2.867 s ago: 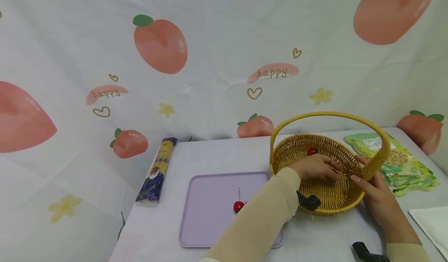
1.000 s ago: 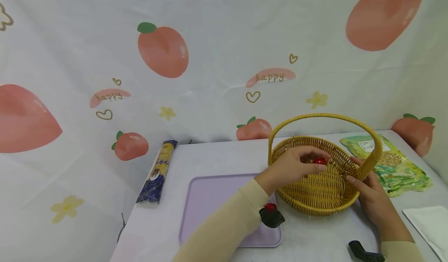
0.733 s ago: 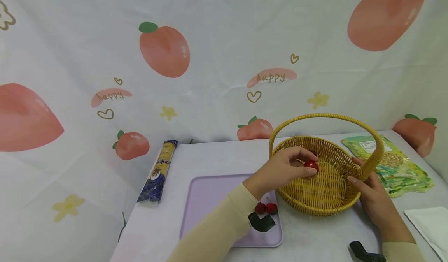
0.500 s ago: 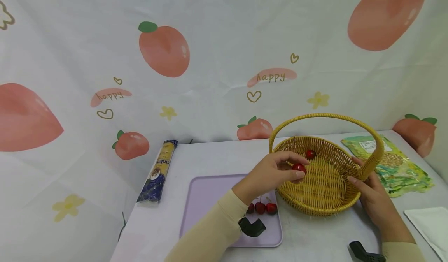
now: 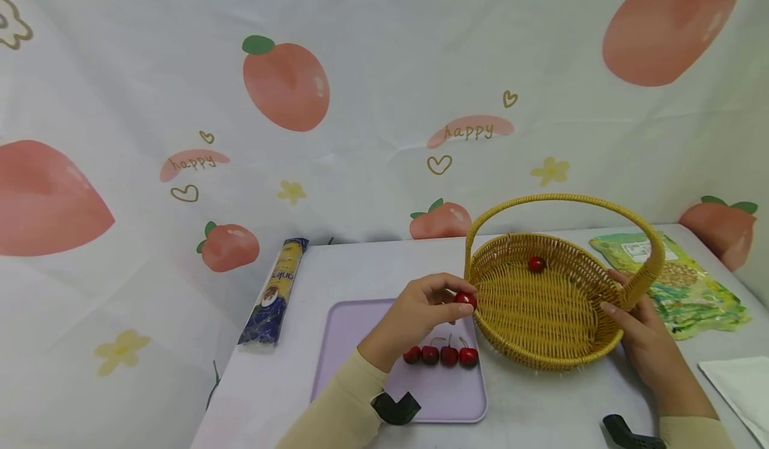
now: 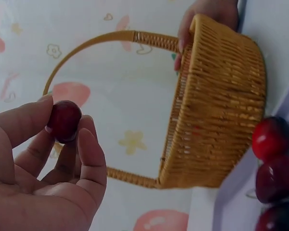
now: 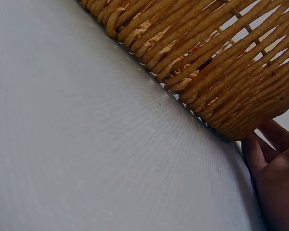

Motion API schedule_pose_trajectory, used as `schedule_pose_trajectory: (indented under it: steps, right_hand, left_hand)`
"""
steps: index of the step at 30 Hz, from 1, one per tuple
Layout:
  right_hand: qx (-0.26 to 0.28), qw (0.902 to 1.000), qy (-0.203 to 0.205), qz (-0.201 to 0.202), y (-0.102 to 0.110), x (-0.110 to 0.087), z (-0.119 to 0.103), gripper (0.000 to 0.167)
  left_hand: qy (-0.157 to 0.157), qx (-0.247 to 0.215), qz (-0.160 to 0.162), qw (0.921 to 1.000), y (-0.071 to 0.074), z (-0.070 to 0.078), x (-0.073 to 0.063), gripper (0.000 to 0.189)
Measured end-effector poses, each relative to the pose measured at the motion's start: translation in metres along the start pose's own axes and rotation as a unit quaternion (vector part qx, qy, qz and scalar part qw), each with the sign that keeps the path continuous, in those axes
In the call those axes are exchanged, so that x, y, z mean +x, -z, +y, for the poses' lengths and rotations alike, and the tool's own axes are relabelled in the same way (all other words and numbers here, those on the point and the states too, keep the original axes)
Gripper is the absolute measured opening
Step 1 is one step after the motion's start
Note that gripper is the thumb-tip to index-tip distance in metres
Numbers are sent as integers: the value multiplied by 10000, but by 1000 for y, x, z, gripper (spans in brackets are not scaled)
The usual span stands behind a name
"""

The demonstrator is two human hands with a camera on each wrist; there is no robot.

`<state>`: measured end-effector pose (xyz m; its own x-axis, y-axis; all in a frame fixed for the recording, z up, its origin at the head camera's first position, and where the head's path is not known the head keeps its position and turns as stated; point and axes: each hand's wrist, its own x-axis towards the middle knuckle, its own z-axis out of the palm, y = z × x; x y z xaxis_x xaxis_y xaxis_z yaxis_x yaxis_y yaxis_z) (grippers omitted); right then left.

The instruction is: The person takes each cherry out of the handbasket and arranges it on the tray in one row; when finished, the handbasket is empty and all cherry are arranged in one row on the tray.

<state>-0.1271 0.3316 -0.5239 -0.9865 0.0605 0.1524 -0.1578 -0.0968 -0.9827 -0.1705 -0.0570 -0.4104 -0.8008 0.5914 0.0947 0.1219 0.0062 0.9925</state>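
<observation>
Pinches a cherry in the left-hand grip, closed to the fruit's width, near the nine o'clock rim of the wicker basket. Holds it at three o'clock in the right-hand grip, curled over the rim. Has another cherry inside toward twelve, four cherries rowed toward three on the lilac tray.

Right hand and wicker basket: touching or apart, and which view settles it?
Touching. The head view shows it: the right hand grips the side of the wicker basket, its thumb over the edge on the inside.
</observation>
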Motion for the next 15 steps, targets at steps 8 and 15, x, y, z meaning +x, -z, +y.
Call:
schedule_pose_trajectory:
  steps: [8, 15]
  right_hand:
    - [74, 10000, -43, 5, 1, 0, 1, 67]
    - [49, 10000, 9, -16, 1, 0, 0, 66]
  left_hand:
    - [284, -85, 414, 9987, 20, -19, -25, 29]
    - [511, -146, 721, 9960, 35, -35, -44, 29]
